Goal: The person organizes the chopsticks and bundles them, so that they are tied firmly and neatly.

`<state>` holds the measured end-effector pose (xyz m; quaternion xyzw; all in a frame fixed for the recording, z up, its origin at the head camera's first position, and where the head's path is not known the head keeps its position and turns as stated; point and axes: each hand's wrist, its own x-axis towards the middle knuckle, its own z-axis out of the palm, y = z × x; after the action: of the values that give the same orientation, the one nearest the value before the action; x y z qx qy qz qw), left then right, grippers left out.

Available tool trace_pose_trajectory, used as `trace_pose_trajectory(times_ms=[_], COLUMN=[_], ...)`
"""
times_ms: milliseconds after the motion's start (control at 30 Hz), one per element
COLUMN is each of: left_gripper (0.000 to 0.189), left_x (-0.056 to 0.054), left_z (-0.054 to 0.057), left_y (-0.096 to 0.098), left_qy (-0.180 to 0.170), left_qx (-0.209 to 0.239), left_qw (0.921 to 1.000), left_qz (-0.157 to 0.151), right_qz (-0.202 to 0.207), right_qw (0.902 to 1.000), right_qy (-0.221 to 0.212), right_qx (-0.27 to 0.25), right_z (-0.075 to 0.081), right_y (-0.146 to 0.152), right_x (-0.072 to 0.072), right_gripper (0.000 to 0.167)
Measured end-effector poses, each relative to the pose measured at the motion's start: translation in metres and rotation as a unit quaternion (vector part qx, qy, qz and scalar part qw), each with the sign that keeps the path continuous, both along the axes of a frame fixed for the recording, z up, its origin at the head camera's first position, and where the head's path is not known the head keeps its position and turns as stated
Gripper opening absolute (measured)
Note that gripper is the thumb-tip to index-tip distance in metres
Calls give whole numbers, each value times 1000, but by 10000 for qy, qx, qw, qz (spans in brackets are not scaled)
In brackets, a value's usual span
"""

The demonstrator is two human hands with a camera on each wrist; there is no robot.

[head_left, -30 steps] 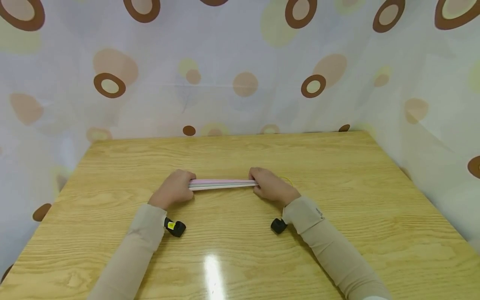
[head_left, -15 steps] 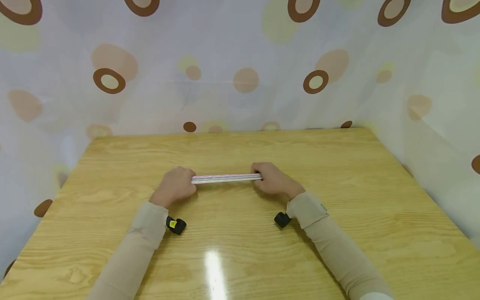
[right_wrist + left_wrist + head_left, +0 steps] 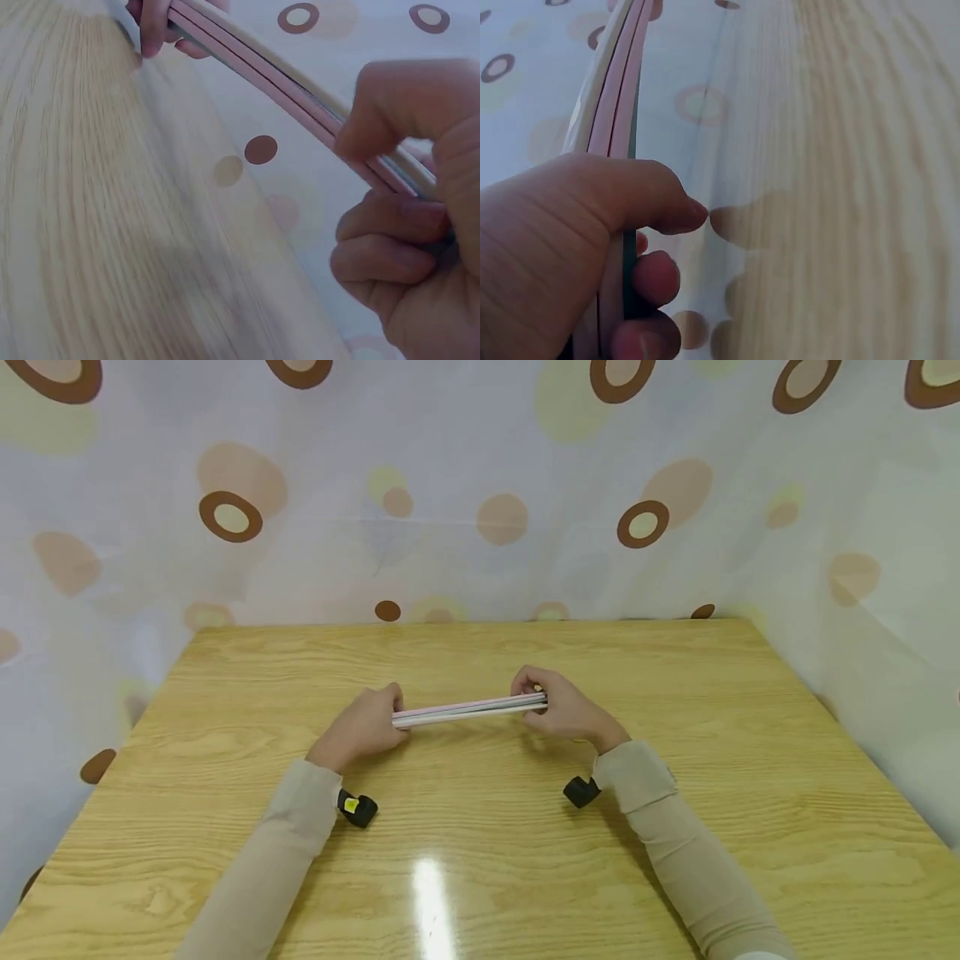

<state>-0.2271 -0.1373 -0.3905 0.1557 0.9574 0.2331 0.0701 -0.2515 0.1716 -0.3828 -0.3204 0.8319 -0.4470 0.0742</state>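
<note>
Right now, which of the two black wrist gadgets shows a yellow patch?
The left wrist's gadget; its yellow patch sets it apart, while the right wrist's gadget shows only black.

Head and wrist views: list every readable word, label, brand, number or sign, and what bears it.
None readable.
Small yellow patch on the black left-wrist device: too small to read.
Thin pink, white and grey layered stack: no lettering visible on its edges.

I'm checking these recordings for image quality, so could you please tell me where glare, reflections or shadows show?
Head: a bright glare streak low on the table; left wrist: the left hand partly mirrored in the table's sheen; right wrist: a soft shadow on the table.
</note>
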Motion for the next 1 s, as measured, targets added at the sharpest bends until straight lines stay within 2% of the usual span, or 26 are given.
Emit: trace_pose_trajectory(times_ms=[133,200,300,367,533,667,767,833,1000], left_gripper=[11,6,7,8,9,14,17,18,22], left_x=[-2,-2,-1,0,4,7,8,8,9], left_z=[-1,-3,-5,-5,-6,-8,-9,-10,-9], left_y=[6,8,11,13,20,28,31,31,33], left_qy=[110,196,277,347,509,353,194,180,284], left_qx=[-88,-142,-137,-115,-222,-170,-83,-120,-331], left_qw=[9988,9974,9962,9956,9929,9913,9924,9938,9948], left_qz=[-478,-676,-816,-857,-1048,-1261,-1212,-1095,-925], right_qz=[-369,-659,-940,-1030,-1056,-1167,-1274,-1297,-885], right_qw=[9985,9964,9930,9914,9891,9866,9853,9860,9940], right_qy=[-33,-39,-49,-36,306,601,778,829,632], right_qx=[-414,-534,-715,-803,-977,-972,-829,-638,-82], right_z=[2,3,3,5,21,8,-5,-5,-2], right_y=[-1,-2,-4,-5,-12,-13,-13,-13,-12], right_x=[2,4,5,7,19,11,3,2,2], right_gripper=[8,16,25,27,34,38,38,36,24])
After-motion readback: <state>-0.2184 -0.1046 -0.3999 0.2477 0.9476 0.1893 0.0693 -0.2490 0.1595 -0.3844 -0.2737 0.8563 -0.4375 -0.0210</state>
